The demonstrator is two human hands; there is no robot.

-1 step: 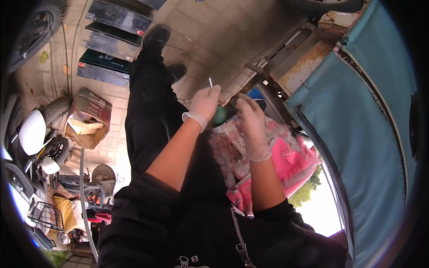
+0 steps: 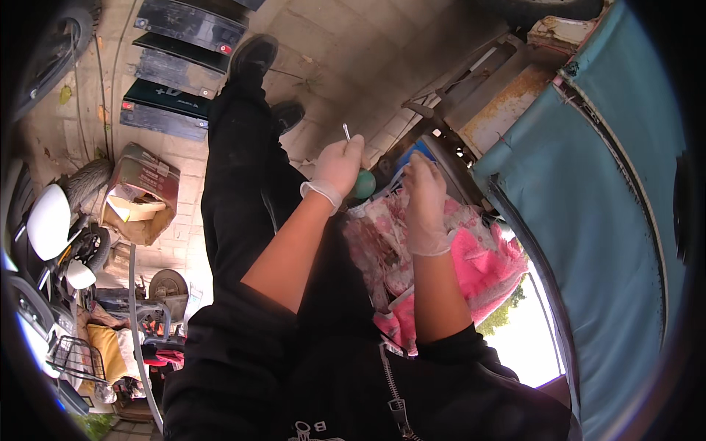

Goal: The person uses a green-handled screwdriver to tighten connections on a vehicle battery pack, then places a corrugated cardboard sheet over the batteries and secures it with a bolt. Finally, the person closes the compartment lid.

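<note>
My left hand point(image 2: 332, 173), in a thin whitish glove, is closed on a screwdriver point(image 2: 364, 184). Its round green handle shows below the fingers, and a thin bright metal shaft stands up above them. Just right of it, my gloved right hand point(image 2: 426, 198) reaches forward over a flowered cloth point(image 2: 382, 220) with pink fluffy parts. Its fingers are stretched out and slightly bent, somewhat smeared, beside a blue object point(image 2: 417, 153). I see nothing held in that hand, though its palm is hidden.
Several dark batteries point(image 2: 165, 110) lie on the paved floor at the upper left. Below them stands an open cardboard box point(image 2: 143, 195) with pieces inside. Parked two-wheelers point(image 2: 51, 228) line the left edge. A teal cover point(image 2: 588, 198) and a rusty metal frame point(image 2: 507, 103) bound the right side.
My right hand has moved slightly forward and right, away from the left hand, and shows more of the blue object. The left hand keeps the screwdriver almost in place.
</note>
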